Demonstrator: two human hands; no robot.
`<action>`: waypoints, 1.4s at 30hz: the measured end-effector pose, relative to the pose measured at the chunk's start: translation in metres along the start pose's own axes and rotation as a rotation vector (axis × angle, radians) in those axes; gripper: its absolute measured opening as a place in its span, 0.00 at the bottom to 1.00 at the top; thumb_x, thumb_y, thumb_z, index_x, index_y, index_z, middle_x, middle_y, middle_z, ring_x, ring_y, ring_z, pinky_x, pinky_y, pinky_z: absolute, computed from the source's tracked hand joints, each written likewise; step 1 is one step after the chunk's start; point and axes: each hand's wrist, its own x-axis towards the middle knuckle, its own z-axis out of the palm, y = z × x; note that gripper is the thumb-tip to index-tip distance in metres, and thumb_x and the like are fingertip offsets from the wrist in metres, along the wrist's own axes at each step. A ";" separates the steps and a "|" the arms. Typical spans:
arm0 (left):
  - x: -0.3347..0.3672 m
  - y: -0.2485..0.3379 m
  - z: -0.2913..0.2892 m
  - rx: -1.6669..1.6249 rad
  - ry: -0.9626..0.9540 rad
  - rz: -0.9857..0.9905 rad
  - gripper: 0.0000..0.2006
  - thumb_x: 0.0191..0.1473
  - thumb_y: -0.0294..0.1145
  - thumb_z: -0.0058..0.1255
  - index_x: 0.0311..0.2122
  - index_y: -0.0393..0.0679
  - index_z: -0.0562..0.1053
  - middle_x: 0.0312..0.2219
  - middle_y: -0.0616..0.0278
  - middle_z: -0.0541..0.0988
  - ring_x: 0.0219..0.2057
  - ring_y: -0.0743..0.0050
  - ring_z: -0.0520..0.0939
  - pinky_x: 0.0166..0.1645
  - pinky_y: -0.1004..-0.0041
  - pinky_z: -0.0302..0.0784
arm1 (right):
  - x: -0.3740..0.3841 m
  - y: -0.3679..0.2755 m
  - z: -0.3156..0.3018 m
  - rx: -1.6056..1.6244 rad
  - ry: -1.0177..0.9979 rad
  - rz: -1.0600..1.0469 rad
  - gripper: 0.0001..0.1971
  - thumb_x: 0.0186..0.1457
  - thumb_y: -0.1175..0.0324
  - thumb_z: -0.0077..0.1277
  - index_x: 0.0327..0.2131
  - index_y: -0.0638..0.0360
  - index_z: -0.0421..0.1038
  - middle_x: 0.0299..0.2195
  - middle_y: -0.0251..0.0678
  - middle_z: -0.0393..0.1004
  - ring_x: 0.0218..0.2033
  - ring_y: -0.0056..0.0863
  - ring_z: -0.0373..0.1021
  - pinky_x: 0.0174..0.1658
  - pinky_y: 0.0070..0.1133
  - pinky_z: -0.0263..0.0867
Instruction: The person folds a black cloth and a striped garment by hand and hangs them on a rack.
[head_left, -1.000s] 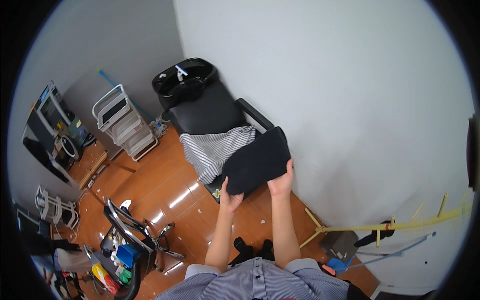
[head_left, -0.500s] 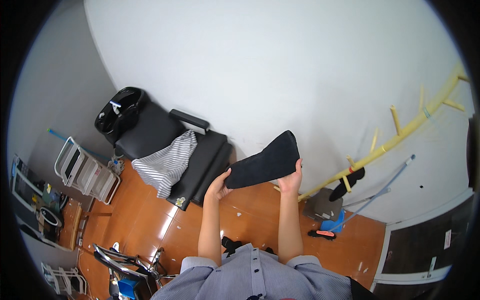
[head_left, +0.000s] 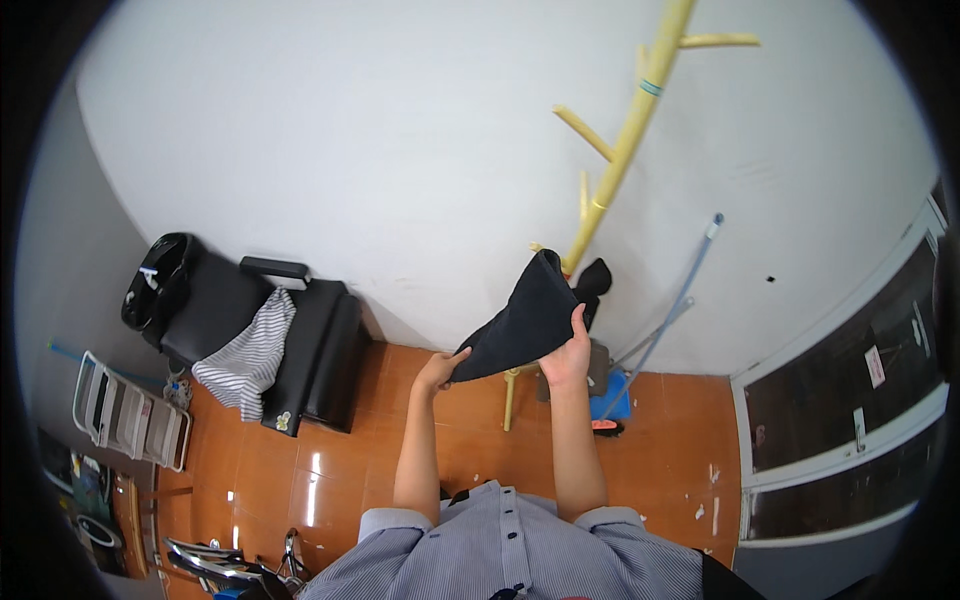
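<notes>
A folded black cloth (head_left: 522, 322), thick and towel-like, is stretched between my two hands in front of my body. Its left end tapers to a narrow corner, pinched by my left hand (head_left: 437, 372) with the thumb on top. The wider right end rises to a blunt tip, and my right hand (head_left: 568, 355) grips its lower right edge, thumb upward. Some of my fingers are hidden behind the cloth.
Beyond the cloth stands a yellow branched coat stand (head_left: 628, 150) with a dark item low on it. A blue-handled dustpan (head_left: 612, 395) leans nearby. Leftward is a black shampoo chair (head_left: 325, 340) with a striped cloth (head_left: 250, 355) and basin. A door (head_left: 850, 390) is at right.
My view has turned right, bringing the coat stand behind the cloth and shifting the chair left. Both hands still hold the cloth, whose left end now looks narrower.
</notes>
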 end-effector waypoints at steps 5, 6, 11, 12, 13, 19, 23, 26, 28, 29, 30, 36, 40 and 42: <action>0.027 -0.039 0.080 -0.878 -0.470 -0.067 0.24 0.52 0.58 0.43 0.30 0.44 0.73 0.21 0.65 0.74 0.20 0.75 0.72 0.23 0.75 0.66 | -0.037 -0.051 -0.002 0.071 -0.039 -0.089 0.25 0.61 0.53 0.35 0.54 0.61 0.59 0.56 0.39 0.60 0.57 0.37 0.57 0.60 0.36 0.49; 0.027 -0.042 0.094 -1.188 -0.631 -0.070 0.26 0.52 0.59 0.42 0.34 0.43 0.73 0.26 0.61 0.77 0.25 0.71 0.76 0.27 0.72 0.71 | -0.042 -0.059 -0.006 0.092 -0.032 -0.116 0.25 0.61 0.53 0.35 0.54 0.61 0.59 0.56 0.39 0.60 0.57 0.37 0.56 0.60 0.36 0.49; 0.004 -0.024 0.180 -1.514 -0.487 0.103 0.35 0.52 0.60 0.38 0.53 0.38 0.61 0.51 0.49 0.67 0.49 0.55 0.70 0.54 0.57 0.66 | -0.059 -0.084 -0.020 0.179 -0.031 -0.211 0.25 0.62 0.53 0.33 0.54 0.61 0.59 0.57 0.39 0.59 0.58 0.37 0.55 0.61 0.35 0.47; 0.009 -0.025 0.185 -1.527 -0.534 0.101 0.36 0.52 0.60 0.38 0.55 0.37 0.59 0.53 0.48 0.64 0.52 0.53 0.68 0.57 0.56 0.63 | -0.061 -0.088 -0.021 0.185 -0.033 -0.220 0.25 0.61 0.53 0.33 0.54 0.61 0.60 0.56 0.39 0.59 0.58 0.37 0.55 0.61 0.36 0.47; 0.014 -0.026 0.186 -1.587 -0.596 0.062 0.37 0.51 0.61 0.39 0.55 0.36 0.59 0.54 0.48 0.64 0.52 0.53 0.69 0.56 0.57 0.64 | -0.063 -0.091 -0.022 0.192 -0.035 -0.227 0.25 0.61 0.53 0.33 0.54 0.60 0.60 0.56 0.39 0.60 0.58 0.37 0.55 0.61 0.36 0.47; 0.026 -0.008 0.165 -1.328 -0.540 0.175 0.24 0.55 0.41 0.47 0.51 0.34 0.64 0.49 0.49 0.70 0.50 0.58 0.72 0.55 0.61 0.68 | -0.062 -0.121 -0.038 0.164 -0.009 -0.281 0.27 0.58 0.51 0.37 0.53 0.62 0.62 0.55 0.41 0.62 0.57 0.38 0.57 0.60 0.36 0.49; 0.032 0.010 0.119 -1.112 -0.461 0.150 0.21 0.52 0.29 0.51 0.50 0.34 0.65 0.46 0.50 0.72 0.47 0.60 0.75 0.51 0.64 0.72 | -0.054 -0.139 -0.044 0.137 0.089 -0.135 0.29 0.56 0.48 0.37 0.50 0.66 0.63 0.51 0.44 0.66 0.53 0.38 0.60 0.58 0.36 0.51; 0.033 0.035 0.096 -0.881 -0.365 0.272 0.22 0.51 0.28 0.51 0.51 0.32 0.63 0.46 0.50 0.72 0.46 0.60 0.75 0.51 0.65 0.73 | -0.033 -0.158 -0.070 0.023 0.216 -0.013 0.27 0.56 0.52 0.43 0.48 0.67 0.64 0.47 0.43 0.68 0.47 0.38 0.66 0.52 0.34 0.60; 0.036 0.057 0.090 -0.741 -0.345 0.290 0.23 0.52 0.29 0.50 0.52 0.31 0.62 0.46 0.50 0.72 0.46 0.60 0.75 0.49 0.66 0.73 | -0.005 -0.170 -0.099 -0.222 0.236 -0.025 0.24 0.54 0.58 0.47 0.48 0.67 0.62 0.44 0.42 0.70 0.43 0.37 0.69 0.46 0.31 0.65; 0.042 0.063 0.084 -0.677 -0.338 0.283 0.22 0.53 0.30 0.49 0.51 0.31 0.62 0.45 0.49 0.72 0.45 0.60 0.76 0.48 0.65 0.74 | 0.007 -0.171 -0.099 -0.346 0.246 -0.023 0.23 0.54 0.62 0.49 0.49 0.67 0.61 0.43 0.42 0.71 0.41 0.36 0.70 0.43 0.30 0.68; 0.049 0.069 0.081 -0.613 -0.331 0.275 0.22 0.53 0.31 0.49 0.51 0.31 0.62 0.45 0.49 0.72 0.45 0.60 0.76 0.48 0.65 0.74 | 0.016 -0.172 -0.099 -0.473 0.315 -0.023 0.22 0.53 0.66 0.50 0.49 0.65 0.60 0.42 0.42 0.71 0.40 0.35 0.70 0.42 0.29 0.68; 0.108 0.082 0.088 -0.557 -0.143 0.122 0.18 0.57 0.35 0.45 0.50 0.36 0.64 0.42 0.53 0.74 0.43 0.62 0.76 0.47 0.66 0.74 | 0.061 -0.177 -0.101 -0.870 0.473 -0.096 0.25 0.48 0.78 0.49 0.51 0.57 0.58 0.37 0.42 0.70 0.39 0.32 0.69 0.38 0.25 0.69; 0.135 0.077 0.111 -0.483 0.033 0.295 0.15 0.58 0.34 0.43 0.48 0.37 0.66 0.39 0.55 0.75 0.40 0.65 0.76 0.45 0.69 0.73 | 0.085 -0.188 -0.140 -1.170 0.376 -0.243 0.15 0.49 0.79 0.46 0.43 0.58 0.69 0.38 0.38 0.72 0.38 0.27 0.69 0.42 0.20 0.65; 0.155 0.067 0.114 -0.400 0.150 0.378 0.14 0.59 0.33 0.43 0.48 0.37 0.67 0.38 0.56 0.76 0.39 0.66 0.76 0.44 0.71 0.71 | 0.100 -0.188 -0.158 -1.295 0.330 -0.253 0.12 0.50 0.79 0.45 0.38 0.60 0.73 0.38 0.36 0.73 0.38 0.25 0.68 0.43 0.18 0.63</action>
